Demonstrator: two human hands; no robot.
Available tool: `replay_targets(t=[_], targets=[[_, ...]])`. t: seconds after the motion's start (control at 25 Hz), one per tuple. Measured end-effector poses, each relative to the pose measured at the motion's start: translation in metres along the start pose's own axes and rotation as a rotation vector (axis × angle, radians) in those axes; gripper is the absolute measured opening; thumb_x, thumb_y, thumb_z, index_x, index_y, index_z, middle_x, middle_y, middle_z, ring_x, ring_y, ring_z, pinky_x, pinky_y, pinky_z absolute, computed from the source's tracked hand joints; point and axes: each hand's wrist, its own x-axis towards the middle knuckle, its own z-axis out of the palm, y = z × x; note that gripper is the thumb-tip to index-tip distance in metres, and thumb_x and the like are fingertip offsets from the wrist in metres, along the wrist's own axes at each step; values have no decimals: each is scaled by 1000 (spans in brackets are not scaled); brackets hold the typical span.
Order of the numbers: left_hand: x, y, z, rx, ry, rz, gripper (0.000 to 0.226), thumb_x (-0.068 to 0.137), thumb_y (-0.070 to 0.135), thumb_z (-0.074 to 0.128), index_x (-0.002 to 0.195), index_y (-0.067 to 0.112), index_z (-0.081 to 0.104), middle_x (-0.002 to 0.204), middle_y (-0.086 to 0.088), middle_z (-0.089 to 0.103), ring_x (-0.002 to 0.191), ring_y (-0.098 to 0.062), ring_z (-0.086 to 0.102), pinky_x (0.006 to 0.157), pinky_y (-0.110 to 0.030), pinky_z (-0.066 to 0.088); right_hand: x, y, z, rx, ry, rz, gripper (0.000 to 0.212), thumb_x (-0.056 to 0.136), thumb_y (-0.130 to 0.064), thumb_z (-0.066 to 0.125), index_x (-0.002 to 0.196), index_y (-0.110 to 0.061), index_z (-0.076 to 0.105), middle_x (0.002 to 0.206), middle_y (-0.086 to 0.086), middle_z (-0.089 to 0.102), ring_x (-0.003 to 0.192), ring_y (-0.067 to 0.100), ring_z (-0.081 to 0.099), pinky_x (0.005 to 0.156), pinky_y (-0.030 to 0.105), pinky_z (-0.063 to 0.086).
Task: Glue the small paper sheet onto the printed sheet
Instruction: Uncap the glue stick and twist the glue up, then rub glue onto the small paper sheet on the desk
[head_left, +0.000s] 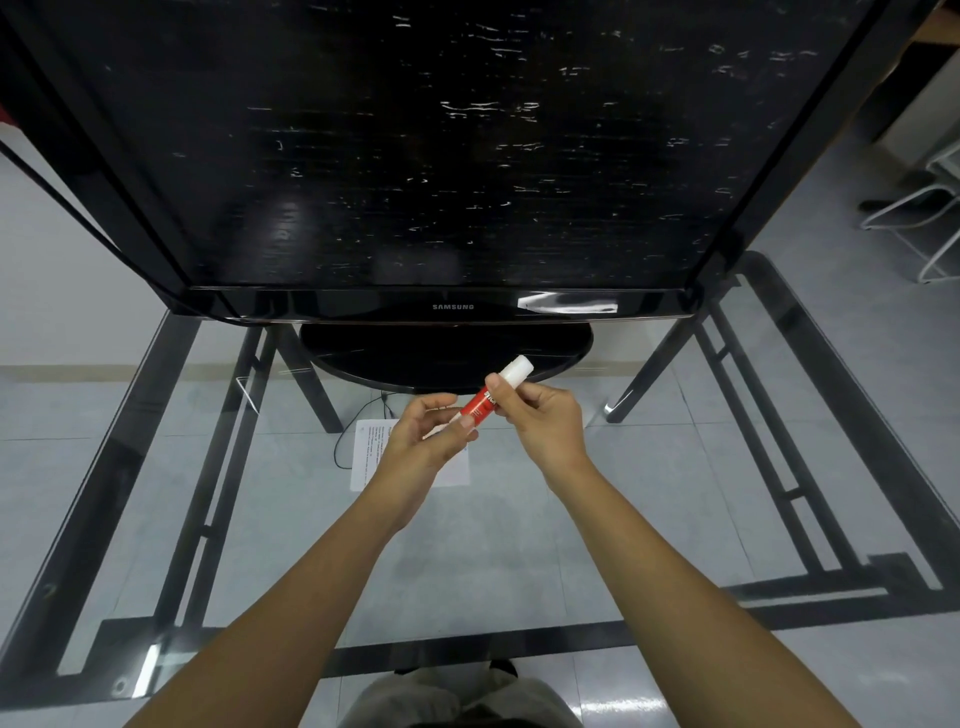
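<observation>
A red glue stick (482, 402) with a white cap (515, 372) hangs tilted above the glass table, cap end up and to the right. My right hand (545, 421) grips its upper part just below the cap. My left hand (426, 441) pinches its lower end between thumb and fingers. Under my left hand a white printed sheet (366, 457) lies flat on the glass, text along its left edge; my hand and wrist hide most of it. I see no separate small paper sheet.
A large black Samsung television (452, 156) on an oval base (415, 358) stands at the far side of the glass table (519, 545). Black table frame bars run along both sides and the near edge. A white chair frame (924, 218) stands at right.
</observation>
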Motion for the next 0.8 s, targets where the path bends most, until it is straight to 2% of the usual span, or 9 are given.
replay_targets(t=[0.12, 0.2, 0.32, 0.44, 0.6, 0.8], targets=[[-2, 2, 2, 13, -30, 32, 39, 71, 46, 70, 104, 27, 61, 100, 6, 71, 92, -15, 68, 74, -17, 51, -1, -2, 2, -17, -7, -36, 28, 77, -46, 67, 78, -18, 74, 68, -6, 70, 72, 5, 67, 64, 11, 47], [-3, 3, 2, -3, -2, 41, 35, 70, 44, 69, 100, 26, 64, 97, 6, 73, 91, -15, 68, 74, -18, 50, -1, -3, 2, -16, -43, -61, 26, 78, -43, 67, 83, -18, 74, 69, -8, 69, 71, 4, 66, 63, 8, 46], [-2, 2, -4, -76, 56, 15, 34, 71, 37, 68, 100, 19, 65, 95, 2, 73, 91, -18, 68, 81, -25, 48, 1, 1, 3, -56, -145, -67, 35, 81, -39, 65, 107, -16, 68, 86, -10, 69, 83, 2, 64, 69, 9, 45], [-3, 0, -12, -85, 96, 1, 34, 70, 37, 67, 100, 21, 65, 98, -1, 71, 91, -17, 68, 83, -26, 49, 2, 19, 7, -164, -167, -23, 50, 85, -42, 59, 128, -17, 53, 104, -6, 62, 96, 5, 57, 75, 8, 42], [-4, -4, -24, -105, 146, -21, 31, 72, 35, 66, 100, 22, 65, 101, -1, 69, 93, -17, 67, 83, -26, 50, 2, 61, 23, -320, -101, 22, 45, 88, -33, 60, 128, -15, 51, 126, 6, 56, 108, 19, 56, 86, 23, 44], [-7, -11, -43, -171, 196, -22, 18, 81, 23, 64, 97, 16, 67, 97, 0, 72, 87, -15, 68, 79, -22, 51, 0, 98, 52, -535, -129, 84, 50, 85, -29, 64, 130, -15, 43, 133, 12, 42, 115, 28, 50, 95, 37, 45]])
